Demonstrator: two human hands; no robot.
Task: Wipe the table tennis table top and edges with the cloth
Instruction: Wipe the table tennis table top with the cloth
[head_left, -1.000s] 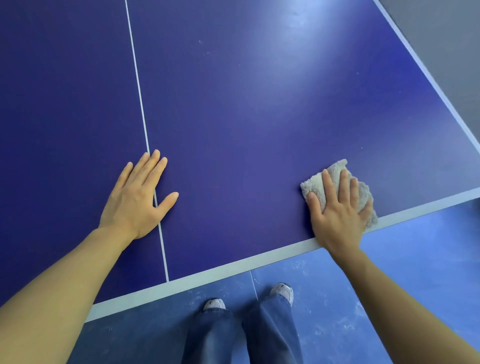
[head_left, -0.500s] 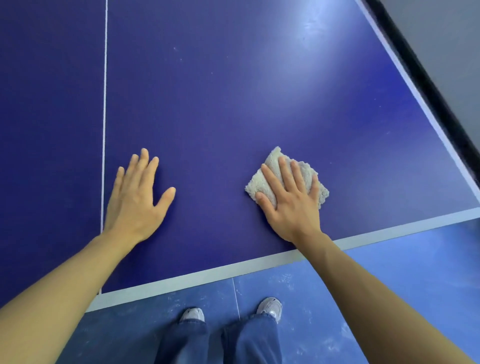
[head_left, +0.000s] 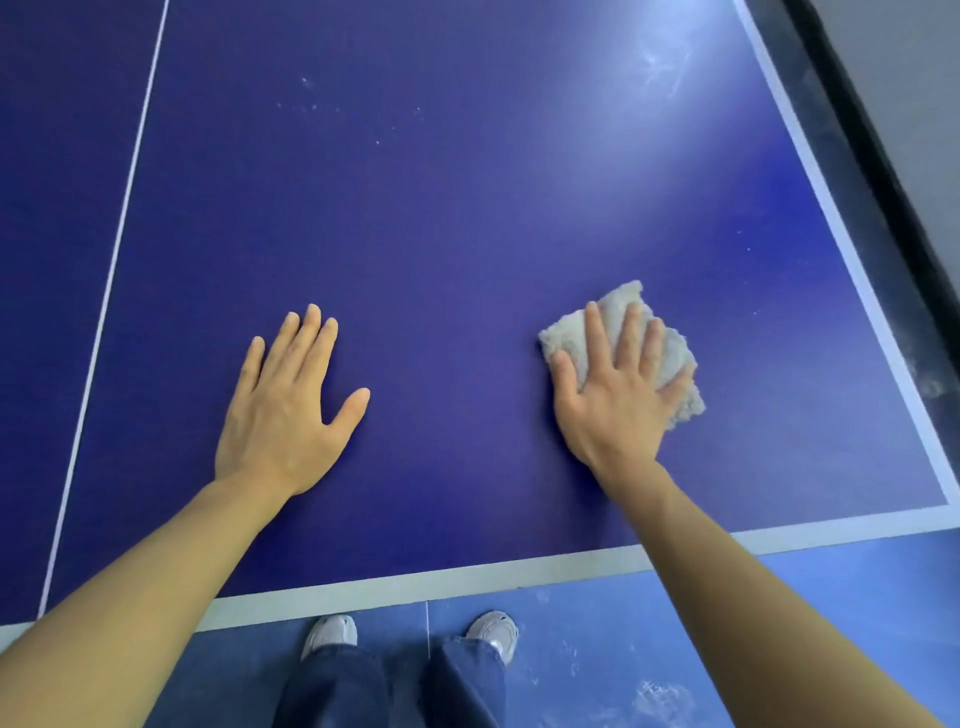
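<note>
Markings on the table tennis table top (head_left: 467, 234) were painted lines only: a thin white centre line (head_left: 111, 291) running up the left side, a broad pale end line (head_left: 467, 574) along the near edge, and a side line (head_left: 831, 218) meeting it at the right-hand corner. Beyond the side line ran the dark table edge (head_left: 883, 156), grey with dust. Pale specks (head_left: 311, 98) dotted the far blue surface, and a patch of glare (head_left: 634, 93) lay toward the far right. Below the near edge were a scuffed blue floor (head_left: 727, 649), two light shoes (head_left: 330, 631) and dark jeans (head_left: 395, 686). Both forearms reached in from the bottom corners and covered parts of the end line. The left hand (head_left: 283, 410) lay flat on the bare top, palm down, fingers straight and close together, thumb out to the side, holding nothing. The right hand (head_left: 618, 395) was spread flat, palm down, pressing the cloth (head_left: 569, 335) onto the top. The cloth, pale grey, fluffy and bunched, lay under the fingers and showed past them at its far corner and on both sides. It sat on the right half of the table, near the side line but apart from it, and well apart from the left hand.
</note>
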